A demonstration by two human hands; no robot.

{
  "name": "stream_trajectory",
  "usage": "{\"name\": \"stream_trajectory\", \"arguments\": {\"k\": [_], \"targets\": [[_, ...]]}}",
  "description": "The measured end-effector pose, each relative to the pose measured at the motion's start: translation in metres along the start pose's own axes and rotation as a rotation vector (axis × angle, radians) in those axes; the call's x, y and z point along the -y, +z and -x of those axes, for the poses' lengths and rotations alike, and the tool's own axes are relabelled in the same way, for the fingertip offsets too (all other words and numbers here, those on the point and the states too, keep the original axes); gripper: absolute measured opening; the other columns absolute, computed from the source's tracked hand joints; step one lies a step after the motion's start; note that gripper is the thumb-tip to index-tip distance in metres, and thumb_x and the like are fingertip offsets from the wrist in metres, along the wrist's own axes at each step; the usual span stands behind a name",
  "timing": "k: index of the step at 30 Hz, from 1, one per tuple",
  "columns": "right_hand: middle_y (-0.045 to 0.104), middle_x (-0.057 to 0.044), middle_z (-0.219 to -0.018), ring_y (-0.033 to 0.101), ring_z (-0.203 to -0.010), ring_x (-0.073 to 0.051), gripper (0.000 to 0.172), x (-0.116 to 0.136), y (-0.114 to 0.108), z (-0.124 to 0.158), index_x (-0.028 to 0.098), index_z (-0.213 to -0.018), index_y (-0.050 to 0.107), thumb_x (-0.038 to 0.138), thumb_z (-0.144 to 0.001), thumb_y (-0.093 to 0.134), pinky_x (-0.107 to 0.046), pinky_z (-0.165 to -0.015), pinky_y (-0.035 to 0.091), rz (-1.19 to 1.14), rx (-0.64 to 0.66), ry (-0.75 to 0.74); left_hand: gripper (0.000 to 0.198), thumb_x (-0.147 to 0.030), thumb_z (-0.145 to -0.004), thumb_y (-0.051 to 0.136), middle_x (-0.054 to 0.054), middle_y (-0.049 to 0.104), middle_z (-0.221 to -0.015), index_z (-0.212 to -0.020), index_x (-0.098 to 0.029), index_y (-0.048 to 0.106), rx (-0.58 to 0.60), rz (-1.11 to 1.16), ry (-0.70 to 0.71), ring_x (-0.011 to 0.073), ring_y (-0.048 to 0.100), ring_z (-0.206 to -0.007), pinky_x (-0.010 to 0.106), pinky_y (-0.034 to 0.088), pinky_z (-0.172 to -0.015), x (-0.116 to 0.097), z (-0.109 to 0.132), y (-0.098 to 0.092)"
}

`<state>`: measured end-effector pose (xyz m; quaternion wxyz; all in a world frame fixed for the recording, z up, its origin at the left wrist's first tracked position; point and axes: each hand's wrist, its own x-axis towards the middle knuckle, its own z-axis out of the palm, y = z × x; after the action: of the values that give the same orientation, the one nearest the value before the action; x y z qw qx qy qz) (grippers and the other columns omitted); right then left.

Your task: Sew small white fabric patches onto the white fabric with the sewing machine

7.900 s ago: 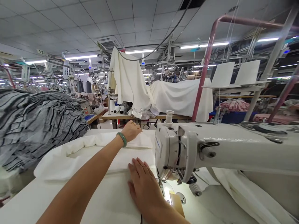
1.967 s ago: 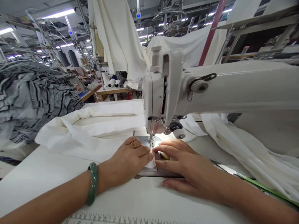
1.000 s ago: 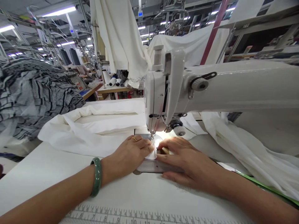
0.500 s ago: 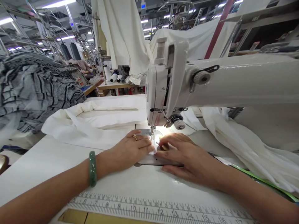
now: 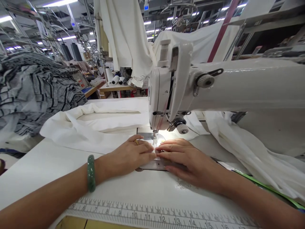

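My left hand [image 5: 133, 154], with a ring and a green bangle [image 5: 91, 173] at the wrist, lies just in front of the needle [image 5: 154, 135] of a white sewing machine [image 5: 164, 95]. My right hand [image 5: 183, 159] faces it from the right. The fingertips of both hands meet and press together on a small white fabric piece [image 5: 156, 155], which is mostly hidden under them and sits on the metal plate [image 5: 152, 164]. The machine's lamp lights the spot behind the fingers.
Bunched white cloth [image 5: 90, 130] lies on the table left of the machine, and more white cloth [image 5: 250, 152] trails off to the right. A tall stack of grey striped fabric [image 5: 35, 92] stands at far left. A printed ruler [image 5: 143, 216] runs along the table's near edge.
Since the oldest frame both hands came off the white cloth to the needle area. Over the last second the fingertips closed over the small white piece, hiding most of it.
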<state>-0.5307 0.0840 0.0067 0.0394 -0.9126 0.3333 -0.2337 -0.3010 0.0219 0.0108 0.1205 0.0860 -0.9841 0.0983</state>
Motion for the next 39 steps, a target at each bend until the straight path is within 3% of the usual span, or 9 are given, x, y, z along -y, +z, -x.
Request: {"name": "stream_trajectory", "arguments": {"k": [5,10,15,21,31,36,39], "targets": [[0.058,-0.001,-0.117,0.047,-0.11,-0.018,0.028,0.001,-0.001,-0.001,0.026,-0.114,0.057,0.02,-0.087,0.052,-0.037,-0.094,0.036,-0.013,0.012,0.022,0.024,-0.023,-0.085,0.051,0.004,0.061,-0.111,-0.108,-0.018,0.051,-0.032,0.089,0.009,0.0145,0.052,-0.106,0.03,0.034,-0.095,0.003,0.0,0.0],[0.058,0.001,-0.116,0.046,-0.111,-0.017,0.027,0.001,0.0,-0.001,0.028,-0.112,0.058,0.019,-0.087,0.052,-0.035,-0.095,0.035,-0.009,0.012,0.036,0.02,-0.015,-0.089,0.042,0.001,0.061,-0.109,-0.105,-0.022,0.053,-0.016,0.102,-0.019,0.0146,0.049,-0.112,0.038,0.019,-0.105,0.004,-0.001,-0.003],[0.058,0.001,-0.116,0.045,-0.112,-0.018,0.027,0.001,-0.002,-0.001,0.027,-0.11,0.059,0.018,-0.085,0.054,-0.037,-0.095,0.035,-0.014,0.025,0.05,0.023,-0.02,-0.092,0.036,0.002,0.057,-0.115,-0.104,-0.022,0.055,0.049,0.217,-0.061,0.0126,0.051,-0.107,0.028,0.037,-0.093,0.004,-0.005,-0.01],[0.057,-0.002,-0.119,0.044,-0.112,-0.022,0.028,0.001,-0.003,0.0,0.026,-0.112,0.059,0.019,-0.085,0.053,-0.042,-0.094,0.036,-0.006,0.04,0.043,0.023,-0.016,-0.091,0.039,0.003,0.058,-0.112,-0.105,-0.022,0.056,0.046,0.218,-0.041,0.0145,0.052,-0.106,0.031,0.04,-0.091,0.007,-0.005,-0.01],[0.054,-0.001,-0.121,0.043,-0.113,-0.02,0.03,0.001,-0.004,0.001,0.027,-0.114,0.056,0.021,-0.085,0.053,-0.04,-0.095,0.034,0.015,0.079,0.053,0.024,-0.014,-0.09,0.04,0.003,0.058,-0.115,-0.108,-0.022,0.055,0.087,0.207,-0.05,0.0138,0.052,-0.107,0.031,0.041,-0.092,0.008,-0.005,-0.009],[0.054,-0.003,-0.121,0.044,-0.112,-0.022,0.03,0.001,-0.004,0.001,0.027,-0.114,0.057,0.02,-0.085,0.053,-0.042,-0.093,0.035,0.006,0.071,0.045,0.025,-0.016,-0.089,0.042,0.006,0.058,-0.114,-0.113,-0.016,0.05,0.044,0.121,0.045,0.0148,0.05,-0.111,0.036,0.031,-0.102,0.008,-0.001,-0.007],[0.054,-0.003,-0.121,0.043,-0.113,-0.023,0.03,0.001,-0.004,0.001,0.028,-0.114,0.057,0.021,-0.085,0.053,-0.043,-0.093,0.035,-0.004,0.071,0.036,0.024,-0.016,-0.089,0.042,0.007,0.06,-0.113,-0.112,-0.014,0.051,0.009,0.121,0.072,0.0135,0.051,-0.11,0.032,0.031,-0.102,0.007,-0.001,-0.006]]}}
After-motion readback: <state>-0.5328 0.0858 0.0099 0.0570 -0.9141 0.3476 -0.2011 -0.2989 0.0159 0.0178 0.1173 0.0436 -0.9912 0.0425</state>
